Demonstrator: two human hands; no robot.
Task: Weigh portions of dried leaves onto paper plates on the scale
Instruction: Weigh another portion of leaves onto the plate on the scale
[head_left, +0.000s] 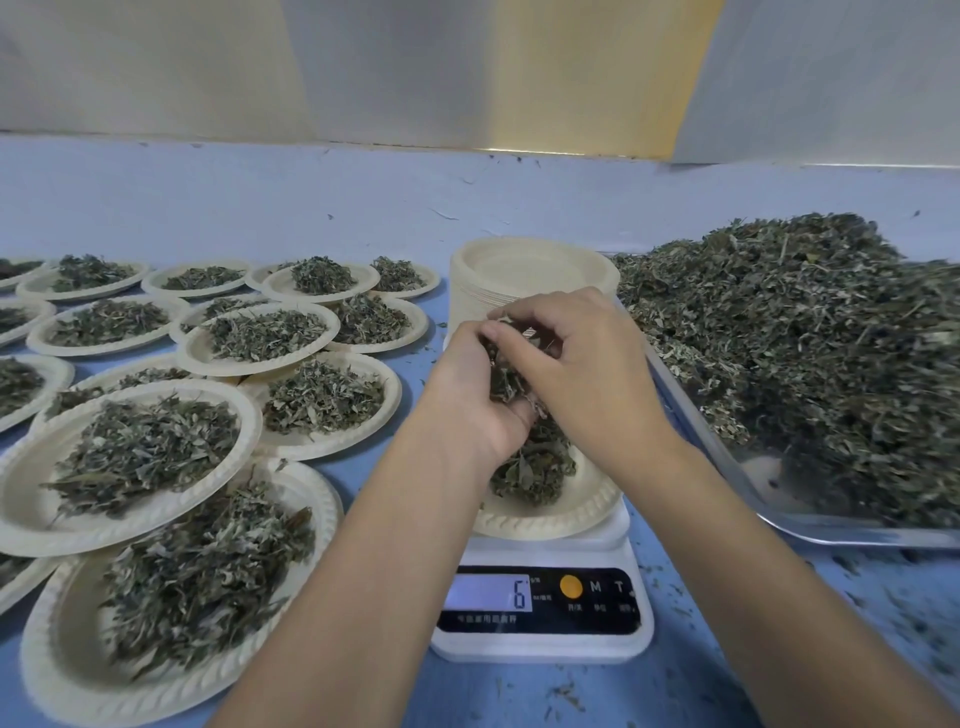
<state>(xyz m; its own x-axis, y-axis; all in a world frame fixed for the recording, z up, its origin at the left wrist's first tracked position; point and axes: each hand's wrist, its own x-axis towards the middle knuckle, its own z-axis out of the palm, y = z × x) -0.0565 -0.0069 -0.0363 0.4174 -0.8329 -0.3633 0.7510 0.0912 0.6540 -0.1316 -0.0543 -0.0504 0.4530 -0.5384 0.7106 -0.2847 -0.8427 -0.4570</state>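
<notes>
A white digital scale (540, 608) stands in front of me, its display reading 6. On it rests a cream paper plate (566, 514) with a small heap of dried leaves (535, 467). Above the plate my left hand (478, 395) cups a clump of dried leaves, palm turned right. My right hand (576, 364) is curled over the same clump, its fingertips pinching leaves at the top. The plate's far half is hidden behind my hands.
A metal tray (841, 530) piled with loose dried leaves (810, 343) fills the right side. A stack of unused paper plates (524, 275) stands behind the scale. Several filled plates (130, 452) overlap on the left of the blue table (363, 208). Leaf crumbs lie near the tray.
</notes>
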